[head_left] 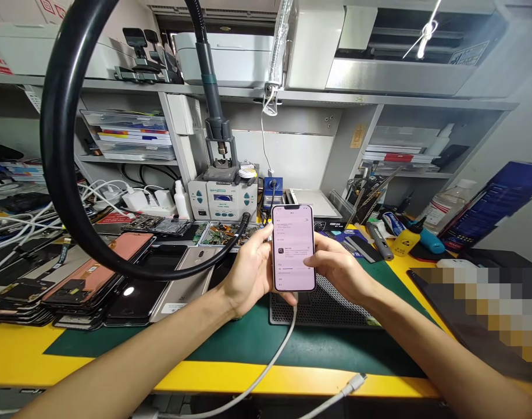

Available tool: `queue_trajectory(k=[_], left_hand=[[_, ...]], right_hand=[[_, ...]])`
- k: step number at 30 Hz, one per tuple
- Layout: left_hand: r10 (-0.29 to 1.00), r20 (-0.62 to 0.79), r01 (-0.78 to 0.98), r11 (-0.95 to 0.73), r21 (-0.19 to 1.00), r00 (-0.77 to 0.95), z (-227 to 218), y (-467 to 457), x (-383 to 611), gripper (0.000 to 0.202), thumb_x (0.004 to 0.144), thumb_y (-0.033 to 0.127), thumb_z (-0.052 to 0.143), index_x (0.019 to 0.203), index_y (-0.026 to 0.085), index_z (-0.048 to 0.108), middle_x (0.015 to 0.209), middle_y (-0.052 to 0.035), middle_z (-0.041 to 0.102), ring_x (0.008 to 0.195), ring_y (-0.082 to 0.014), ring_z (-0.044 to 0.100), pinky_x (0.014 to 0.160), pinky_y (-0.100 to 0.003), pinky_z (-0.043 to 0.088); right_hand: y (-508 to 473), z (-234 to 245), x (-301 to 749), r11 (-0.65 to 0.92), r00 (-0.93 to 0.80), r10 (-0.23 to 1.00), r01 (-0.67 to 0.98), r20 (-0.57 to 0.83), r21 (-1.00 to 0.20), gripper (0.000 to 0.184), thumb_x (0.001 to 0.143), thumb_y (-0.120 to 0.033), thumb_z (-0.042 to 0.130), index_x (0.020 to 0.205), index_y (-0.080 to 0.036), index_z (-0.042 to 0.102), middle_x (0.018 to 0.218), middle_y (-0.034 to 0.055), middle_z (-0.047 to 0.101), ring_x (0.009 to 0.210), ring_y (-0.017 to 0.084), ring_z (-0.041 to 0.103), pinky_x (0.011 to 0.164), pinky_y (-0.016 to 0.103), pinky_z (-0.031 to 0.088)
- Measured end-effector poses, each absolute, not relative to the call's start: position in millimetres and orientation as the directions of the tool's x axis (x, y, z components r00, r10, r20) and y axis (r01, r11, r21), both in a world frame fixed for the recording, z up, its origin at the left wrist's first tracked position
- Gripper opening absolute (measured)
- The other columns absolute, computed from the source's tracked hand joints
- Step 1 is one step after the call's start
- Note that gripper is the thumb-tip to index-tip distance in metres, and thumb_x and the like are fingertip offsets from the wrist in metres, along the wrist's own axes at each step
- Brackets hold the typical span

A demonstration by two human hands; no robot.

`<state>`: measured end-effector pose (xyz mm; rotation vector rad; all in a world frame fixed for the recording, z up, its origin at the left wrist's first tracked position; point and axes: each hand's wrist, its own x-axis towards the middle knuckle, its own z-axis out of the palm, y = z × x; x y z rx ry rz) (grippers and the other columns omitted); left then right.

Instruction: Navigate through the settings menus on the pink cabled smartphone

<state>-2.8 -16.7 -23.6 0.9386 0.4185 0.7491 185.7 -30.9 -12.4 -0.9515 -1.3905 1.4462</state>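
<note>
A smartphone (293,244) with a lit, pinkish settings-like screen stands upright in front of me. Wrapped around its left side and back, my left hand (250,270) grips it, with a fingertip showing below the bottom edge. My right hand (342,265) is at the phone's right side, its fingers partly hidden behind the edge and one digit over the lower right of the screen. A white cable (272,362) runs up to the phone's bottom edge; whether it is plugged in is hidden. Under my hands lies a black perforated pad (335,305).
Several phones and screens (104,270) are stacked on the left of the green mat (231,343). A thick black hose (52,116) loops across the left, near a hot-air station (224,199). Bottles (407,237) and tools stand right. A loose cable plug (356,383) hangs near the front edge.
</note>
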Motion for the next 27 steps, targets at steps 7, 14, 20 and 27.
queue_trajectory(k=[7,14,20,27], left_hand=[[0.734,-0.017,-0.404,0.393,0.826,0.679,-22,-18,-2,0.071,0.103,0.061,0.029,0.132,0.008,0.065,0.107,-0.0224,0.073,0.083,-0.0322,0.072,0.055,-0.041,0.062],[0.747,-0.021,-0.396,0.376,0.838,0.665,-23,-18,-2,0.072,0.103,0.061,0.028,0.130,0.006,0.067,0.110,-0.0233,0.072,0.085,-0.0330,0.072,0.055,-0.042,0.062],[0.745,-0.018,-0.388,0.368,0.845,0.667,-22,-19,-1,0.070,0.104,0.060,0.027,0.134,0.009,0.066,0.105,-0.0212,0.073,0.084,-0.0312,0.072,0.058,-0.038,0.061],[0.744,-0.005,-0.391,0.357,0.848,0.668,-22,-20,-2,0.071,0.103,0.061,0.030,0.134,0.008,0.066,0.103,-0.0211,0.074,0.083,-0.0297,0.071,0.057,-0.035,0.059]], right_hand=[[-29,-14,185,0.025,-0.302,0.952,-0.092,0.051,-0.995,0.044,0.068,-0.022,0.064,0.111,-0.021,0.070,0.097,0.0020,0.074,0.081,0.020,0.063,0.071,0.033,0.048],[-30,-14,185,0.101,-0.326,0.940,-0.008,0.098,-0.995,0.043,0.070,-0.021,0.065,0.113,-0.020,0.067,0.102,0.0030,0.074,0.088,0.022,0.065,0.079,0.036,0.050],[-33,-9,185,0.121,-0.370,0.924,0.057,0.091,-0.991,0.047,0.069,-0.017,0.066,0.115,-0.020,0.063,0.105,0.0032,0.074,0.094,0.023,0.067,0.084,0.037,0.051],[-35,-4,183,0.106,-0.355,0.933,0.100,0.064,-0.989,0.047,0.067,-0.019,0.067,0.113,-0.019,0.061,0.104,0.0038,0.073,0.092,0.023,0.067,0.082,0.038,0.051]])
